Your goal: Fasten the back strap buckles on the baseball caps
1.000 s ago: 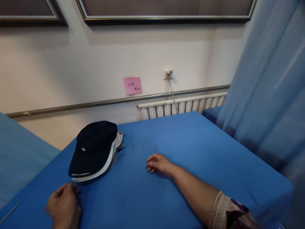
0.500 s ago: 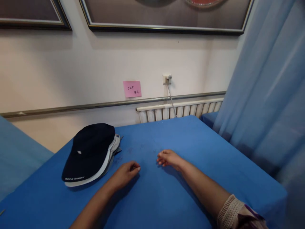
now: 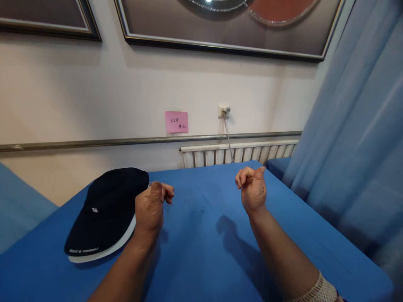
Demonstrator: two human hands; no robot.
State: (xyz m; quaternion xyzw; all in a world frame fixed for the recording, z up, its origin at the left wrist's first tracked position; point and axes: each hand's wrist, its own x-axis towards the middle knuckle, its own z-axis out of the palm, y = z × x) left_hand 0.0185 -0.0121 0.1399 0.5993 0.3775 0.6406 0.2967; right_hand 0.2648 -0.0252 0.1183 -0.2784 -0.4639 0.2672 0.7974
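Note:
My left hand (image 3: pixel 151 207) is held above the table, its fingers curled in and its thumb up, with nothing in it. It overlaps the right side of a stack of caps in my view; I cannot tell whether it touches them. On top of the stack lies a navy baseball cap (image 3: pixel 107 205) with a small white logo and white lettering on the brim. A white cap brim (image 3: pixel 103 254) shows beneath. My right hand (image 3: pixel 254 191) is raised at the right, thumb up and fingers curled, holding nothing. Its shadow falls on the blue-covered table (image 3: pixel 201 251).
Behind the table run a wall rail (image 3: pixel 126 142) and a white radiator (image 3: pixel 239 153). A plug sits in a wall socket (image 3: pixel 223 111), its cord hanging down. A pink note (image 3: pixel 176 122) is stuck nearby. Blue curtains (image 3: pixel 355 147) hang at the right, and framed pictures hang above.
My left hand has come from the front left, past the caps, and risen. My right hand has moved right and lifted, turning thumb up. The view has tilted upward.

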